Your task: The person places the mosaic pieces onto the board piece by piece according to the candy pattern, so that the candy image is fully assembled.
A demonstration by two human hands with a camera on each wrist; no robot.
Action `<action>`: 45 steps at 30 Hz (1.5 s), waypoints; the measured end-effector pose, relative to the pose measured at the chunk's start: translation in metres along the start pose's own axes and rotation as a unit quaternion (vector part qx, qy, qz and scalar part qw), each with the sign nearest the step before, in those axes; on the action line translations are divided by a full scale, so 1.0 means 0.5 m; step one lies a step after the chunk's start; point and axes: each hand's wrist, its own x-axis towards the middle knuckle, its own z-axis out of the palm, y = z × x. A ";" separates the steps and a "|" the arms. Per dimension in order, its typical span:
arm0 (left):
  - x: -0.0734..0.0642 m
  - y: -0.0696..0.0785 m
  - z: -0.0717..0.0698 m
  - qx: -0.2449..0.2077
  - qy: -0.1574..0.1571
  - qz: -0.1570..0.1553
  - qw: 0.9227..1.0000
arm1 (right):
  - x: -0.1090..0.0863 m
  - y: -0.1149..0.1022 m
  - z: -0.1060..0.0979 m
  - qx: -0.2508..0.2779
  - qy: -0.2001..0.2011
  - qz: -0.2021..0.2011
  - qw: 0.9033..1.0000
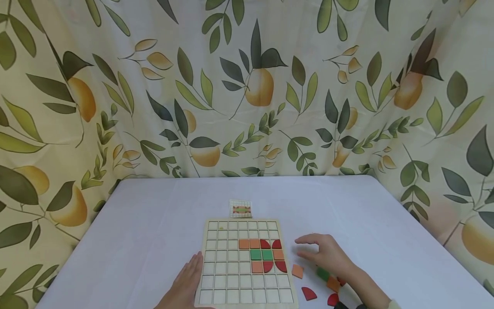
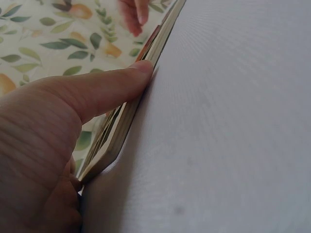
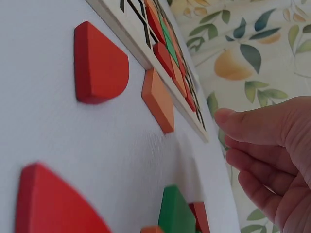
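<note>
A wooden grid board (image 1: 221, 283) lies on the table, with orange squares (image 1: 244, 243), green squares (image 1: 256, 254) and red quarter-round pieces (image 1: 281, 266) in cells toward its right side. My left hand (image 1: 184, 281) rests along the board's left edge, fingers straight. Its thumb (image 2: 114, 87) touches the near edge in the left wrist view. Beyond the board's right edge, my right hand (image 1: 328, 255) hovers with thumb and fingers apart, holding nothing. Under and near it lie a loose orange square (image 1: 298, 271), a green piece (image 1: 322, 273) and a red quarter-round (image 1: 308, 293).
A small pattern card (image 1: 241, 209) is at the board's far edge. More loose pieces, another orange square (image 1: 333, 283) and a red piece (image 1: 333, 299) among them, lie by the right forearm. A leaf-and-fruit curtain (image 1: 247, 128) hangs behind the white table (image 1: 154, 223).
</note>
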 end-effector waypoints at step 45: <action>-0.002 -0.005 0.004 0.008 0.015 0.021 1.000 | -0.100 0.085 -0.050 -0.029 0.004 0.127 0.991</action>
